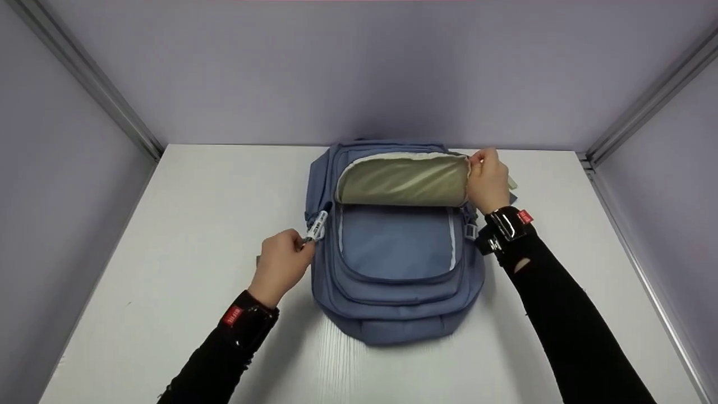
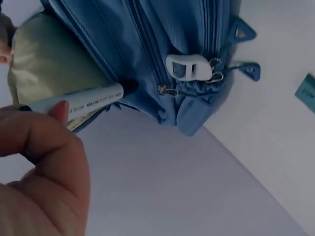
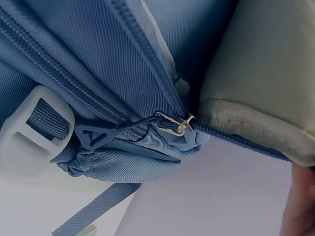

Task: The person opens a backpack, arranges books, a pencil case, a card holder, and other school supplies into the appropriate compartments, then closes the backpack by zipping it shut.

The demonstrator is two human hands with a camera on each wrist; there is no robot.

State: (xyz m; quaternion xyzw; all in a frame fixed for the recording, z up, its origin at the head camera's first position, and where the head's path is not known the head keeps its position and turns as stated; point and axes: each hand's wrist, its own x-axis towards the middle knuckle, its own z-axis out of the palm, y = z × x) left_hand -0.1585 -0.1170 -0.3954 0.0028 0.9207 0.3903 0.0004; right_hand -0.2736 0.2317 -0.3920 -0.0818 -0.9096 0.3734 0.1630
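Note:
A blue backpack [image 1: 401,244] lies on the white table with its front pocket unzipped. My right hand [image 1: 488,180] pinches the upper right edge of the pocket flap [image 1: 403,180], holding it folded back so its pale green lining faces up. Left of the pocket, my left hand [image 1: 282,262] holds a white marker [image 1: 317,225] between thumb and fingers. The marker's dark cap [image 2: 130,87] points at the pocket's side in the left wrist view. Beside the flap's fold, the right wrist view has a metal zipper slider [image 3: 178,125] with a triangular pull [image 3: 93,135].
White strap buckles [image 2: 189,67] sit along the backpack's sides. A small teal piece [image 2: 307,92] lies at the edge of the left wrist view. The white table [image 1: 185,235] is bounded by a back wall [image 1: 269,73] and two side walls.

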